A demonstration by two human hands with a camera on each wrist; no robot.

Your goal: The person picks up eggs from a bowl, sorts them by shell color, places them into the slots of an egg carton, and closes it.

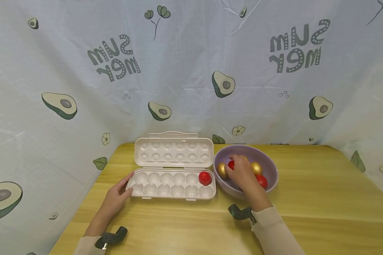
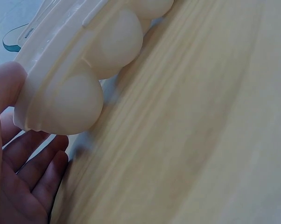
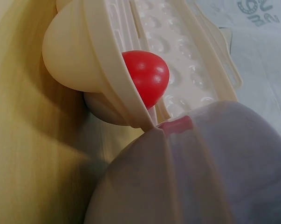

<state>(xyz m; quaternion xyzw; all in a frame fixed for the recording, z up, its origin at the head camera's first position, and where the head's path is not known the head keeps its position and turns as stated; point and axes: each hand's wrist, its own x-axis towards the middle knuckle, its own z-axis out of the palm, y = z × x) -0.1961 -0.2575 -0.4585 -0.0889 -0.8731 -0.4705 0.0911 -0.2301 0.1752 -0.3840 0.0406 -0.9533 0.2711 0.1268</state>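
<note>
An egg carton (image 1: pixel 172 197) of cream plastic lies with its lid up and a red egg (image 1: pixel 205 178) in its back-row right-end cup. At the carton's left end my left hand (image 1: pixel 115 198) holds on, its thumb on the rim (image 2: pixel 10 86) and its fingers around and below. Inside the purple bowl (image 1: pixel 269 164), my right hand (image 1: pixel 242 173) has thumb and fingers around another red egg (image 1: pixel 231 164), partly covered by the hand. Gold eggs (image 1: pixel 256 168) and one more red egg (image 1: pixel 261 181) lie around it. The bowl (image 3: pixel 215 177) fills the right wrist view's foreground, with no hand showing.
The bowl stands against the carton's right end on a wooden table (image 1: pixel 178 226). Behind them hangs a pale curtain (image 1: pixel 191 106) printed with avocados. The carton's raised lid (image 1: pixel 173 164) leans back toward that curtain. Wrist cameras (image 1: pixel 240 212) sit on both forearms.
</note>
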